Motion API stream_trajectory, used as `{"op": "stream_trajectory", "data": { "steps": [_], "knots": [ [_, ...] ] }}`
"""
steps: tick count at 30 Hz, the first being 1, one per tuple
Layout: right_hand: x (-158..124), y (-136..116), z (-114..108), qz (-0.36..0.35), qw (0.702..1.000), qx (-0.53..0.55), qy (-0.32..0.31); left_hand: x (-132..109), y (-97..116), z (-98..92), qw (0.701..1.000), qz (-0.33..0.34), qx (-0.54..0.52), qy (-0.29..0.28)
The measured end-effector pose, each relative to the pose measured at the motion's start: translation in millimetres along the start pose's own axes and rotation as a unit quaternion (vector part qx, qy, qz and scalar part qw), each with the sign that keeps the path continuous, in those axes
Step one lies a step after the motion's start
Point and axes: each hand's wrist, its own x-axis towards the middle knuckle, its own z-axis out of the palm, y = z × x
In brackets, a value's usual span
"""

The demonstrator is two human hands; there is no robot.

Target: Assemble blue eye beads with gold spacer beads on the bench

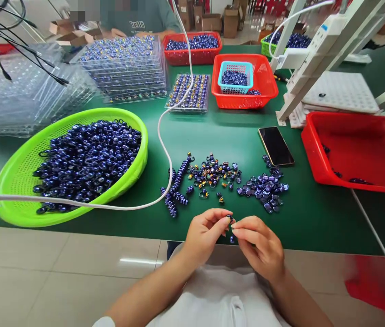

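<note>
At the table's near edge, my left hand (203,234) pinches a small shiny dark-blue part (229,219) between thumb and forefinger. My right hand (262,243) meets it there, thumb and fingertips pressed together; what they grip is too small and covered to make out. Just below the fingertips shows another tiny blue piece (232,239). Beyond my hands lies a loose heap of blue and gold parts (214,171). To its left are stacked rows of blue pieces (179,175), and to its right a pile of flat blue caps (267,190).
A green basket (3,200) full of dark-blue looped pieces stands left. A white cable (160,131) crosses the green table. A phone (276,145), a red bin (359,181) and a metal frame (294,95) are right. Clear trays (138,84) are stacked behind; a person sits opposite.
</note>
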Motion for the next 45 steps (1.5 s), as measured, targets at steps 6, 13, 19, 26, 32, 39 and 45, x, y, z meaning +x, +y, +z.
{"op": "stream_trajectory", "data": {
  "steps": [6, 13, 19, 26, 32, 39, 45],
  "knots": [
    [-1, -2, 3, 0.061, 0.997, -0.021, 0.034, -5, -5, 0.0, 0.997, 0.045, 0.067, 0.007],
    [1, -3, 2, 0.079, 0.995, -0.046, 0.044, -7, -8, -2.0, 0.975, 0.163, 0.153, 0.001],
    [1, -2, 4, 0.082, 0.994, -0.061, 0.046, -5, -7, -4.0, 0.949, 0.240, 0.202, -0.011],
    [4, -4, 3, 0.069, 0.993, -0.095, 0.032, -3, -5, -5.7, 0.911, 0.314, 0.265, -0.023],
    [7, -5, 2, 0.060, 0.991, -0.119, 0.022, -3, -6, -6.9, 0.926, 0.283, 0.249, -0.025],
    [13, -8, 4, 0.140, 0.989, -0.037, 0.030, -4, -9, -7.7, 0.949, 0.238, 0.204, -0.024],
    [7, -9, 9, 0.239, 0.970, 0.007, 0.041, -4, -12, -6.8, 0.941, 0.265, 0.211, -0.017]
  ]
}}
